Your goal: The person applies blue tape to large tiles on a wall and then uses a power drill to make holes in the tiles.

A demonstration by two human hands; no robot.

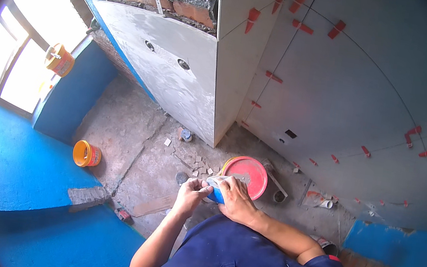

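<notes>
A large grey wall rises on the right above the bare floor; on that floor are a red round tub, straight ahead, and a smaller orange bucket, off to the left. The right hand curls its fingers over one side of a small blue item; the left hand grips its opposite edge; it sits between both.

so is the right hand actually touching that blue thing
Touching: the head view shows the right hand curled over the blue thing, with no gap between them.
</notes>
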